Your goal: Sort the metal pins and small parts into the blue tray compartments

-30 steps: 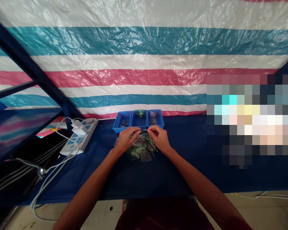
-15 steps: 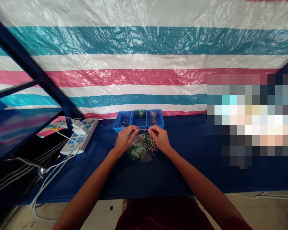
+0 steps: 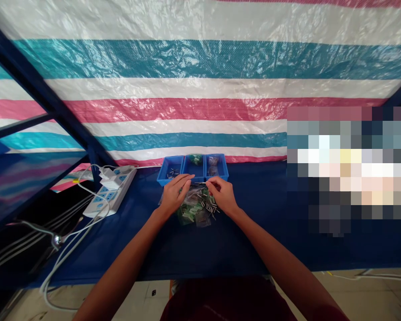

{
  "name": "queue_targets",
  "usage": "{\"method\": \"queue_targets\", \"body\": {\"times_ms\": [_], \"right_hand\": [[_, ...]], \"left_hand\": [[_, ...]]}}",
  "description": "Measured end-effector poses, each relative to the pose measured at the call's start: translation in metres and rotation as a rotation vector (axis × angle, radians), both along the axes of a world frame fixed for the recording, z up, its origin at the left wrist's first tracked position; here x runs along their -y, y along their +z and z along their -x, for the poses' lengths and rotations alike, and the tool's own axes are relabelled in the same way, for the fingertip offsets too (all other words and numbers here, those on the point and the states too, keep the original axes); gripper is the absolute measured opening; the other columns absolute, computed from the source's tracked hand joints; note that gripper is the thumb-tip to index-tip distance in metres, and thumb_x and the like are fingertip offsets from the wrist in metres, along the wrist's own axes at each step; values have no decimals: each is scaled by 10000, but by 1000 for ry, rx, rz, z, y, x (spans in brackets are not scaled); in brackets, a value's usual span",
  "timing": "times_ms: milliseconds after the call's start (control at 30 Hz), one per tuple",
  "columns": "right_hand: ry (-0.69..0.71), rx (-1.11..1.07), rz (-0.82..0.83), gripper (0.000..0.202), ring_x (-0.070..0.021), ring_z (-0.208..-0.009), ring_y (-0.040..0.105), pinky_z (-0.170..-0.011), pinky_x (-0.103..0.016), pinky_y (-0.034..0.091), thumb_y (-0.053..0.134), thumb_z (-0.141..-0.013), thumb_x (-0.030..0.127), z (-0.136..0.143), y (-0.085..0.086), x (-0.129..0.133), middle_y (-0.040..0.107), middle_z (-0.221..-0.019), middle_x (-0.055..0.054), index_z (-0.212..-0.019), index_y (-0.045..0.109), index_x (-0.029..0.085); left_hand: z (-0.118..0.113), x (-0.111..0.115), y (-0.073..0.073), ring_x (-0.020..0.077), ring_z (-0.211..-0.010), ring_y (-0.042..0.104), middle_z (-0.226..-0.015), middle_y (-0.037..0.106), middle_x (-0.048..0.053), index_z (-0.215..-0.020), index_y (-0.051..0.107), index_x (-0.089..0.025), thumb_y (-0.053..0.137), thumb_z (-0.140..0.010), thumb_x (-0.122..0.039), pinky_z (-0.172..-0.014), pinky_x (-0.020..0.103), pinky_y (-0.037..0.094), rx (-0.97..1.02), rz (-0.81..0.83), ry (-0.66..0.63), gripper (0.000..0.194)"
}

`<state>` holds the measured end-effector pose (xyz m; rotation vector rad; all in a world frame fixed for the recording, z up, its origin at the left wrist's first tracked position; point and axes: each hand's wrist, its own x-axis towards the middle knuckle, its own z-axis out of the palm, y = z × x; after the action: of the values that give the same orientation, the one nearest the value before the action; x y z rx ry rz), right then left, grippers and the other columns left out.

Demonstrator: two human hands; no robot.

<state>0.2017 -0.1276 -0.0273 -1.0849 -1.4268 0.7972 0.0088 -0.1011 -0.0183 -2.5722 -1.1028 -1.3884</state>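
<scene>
Heaped nearer than the blue trays [image 3: 194, 169]: small clear bags [image 3: 203, 218], loose metal pins [image 3: 210, 204]. Just before the trays: slim pin [image 3: 202, 183] pinched end-on in right hand [image 3: 223, 195]; left hand [image 3: 173, 192] with fingers parted. Likely light, stiff, slippery; best gripped mid-shaft.

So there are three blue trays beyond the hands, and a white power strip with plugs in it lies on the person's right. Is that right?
Not quite: the white power strip, with plugs in it, lies on the person's left, as the head view shows. The three blue trays are indeed beyond the left hand and right hand.
</scene>
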Motion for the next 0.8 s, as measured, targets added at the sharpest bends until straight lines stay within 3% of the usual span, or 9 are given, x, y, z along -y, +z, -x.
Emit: {"method": "queue_targets", "body": {"times_ms": [100,200,367,800], "right_hand": [[0,3,-2,240,-142,-543,585,-577,-263,472,558,-851,412,0,0,0,625,-627,3,-784,626,192],[1,-2,-2,237,-144,-540,585,-586,-266,471,554,-852,408,0,2,1,612,-612,8,-773,619,194],[-2,-6,1,238,-145,-534,578,-585,-267,466,548,-850,405,0,4,1,596,-589,12,-761,612,195],[-2,-10,18,246,-150,-537,583,-588,-272,468,548,-848,420,0,4,1,592,-582,13,-759,612,200]], "left_hand": [[-1,-2,-2,167,-930,672,-1095,694,89,-1197,633,-181,466,-970,-217,-748,258,556,-17,18,-19,285],[-1,-2,-3,140,-827,662,-1053,687,84,-1165,631,-177,498,-959,-232,-683,237,554,-11,23,-48,251],[-1,-3,-4,139,-795,656,-985,686,75,-1025,653,-172,545,-942,-274,-653,234,551,-15,10,-46,170],[-2,-2,-2,121,-767,643,-938,686,62,-927,642,-170,553,-938,-237,-635,211,523,-9,-5,-71,112]]}}
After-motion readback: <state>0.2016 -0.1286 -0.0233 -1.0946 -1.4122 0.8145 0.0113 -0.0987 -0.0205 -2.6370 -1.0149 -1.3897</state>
